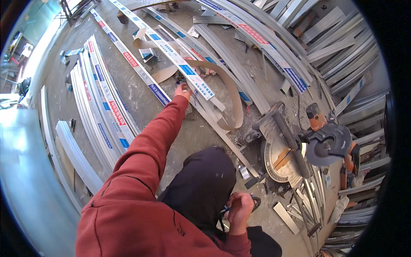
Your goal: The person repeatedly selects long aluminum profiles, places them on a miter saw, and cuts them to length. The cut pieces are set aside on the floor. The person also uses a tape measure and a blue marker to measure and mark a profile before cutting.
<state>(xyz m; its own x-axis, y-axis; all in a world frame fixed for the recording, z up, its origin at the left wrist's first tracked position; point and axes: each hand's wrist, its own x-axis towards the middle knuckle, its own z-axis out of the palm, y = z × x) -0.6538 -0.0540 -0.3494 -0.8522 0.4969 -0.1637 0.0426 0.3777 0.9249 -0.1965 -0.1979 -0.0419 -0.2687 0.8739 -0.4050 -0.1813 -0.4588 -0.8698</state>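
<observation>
My left arm, in a red sleeve, stretches forward over the floor. My left hand (183, 91) is closed beside a long profile wrapped in white and blue film (173, 55); what its fingers hold is hidden. A loose strip of beige band (236, 103) curls across the floor just beyond and to the right of this hand. Close to my dark-trousered knee, my right hand (240, 209) is held with its fingers curled. Small blue and black parts show around it, and I cannot make out what they belong to.
A miter saw (280, 150) with an orange and black body stands on the right, among offcuts (286, 217). Bundles of wrapped profiles (100, 94) lie on the left, more (257, 36) at the far right. Metal lengths are stacked (357, 55) along the right side.
</observation>
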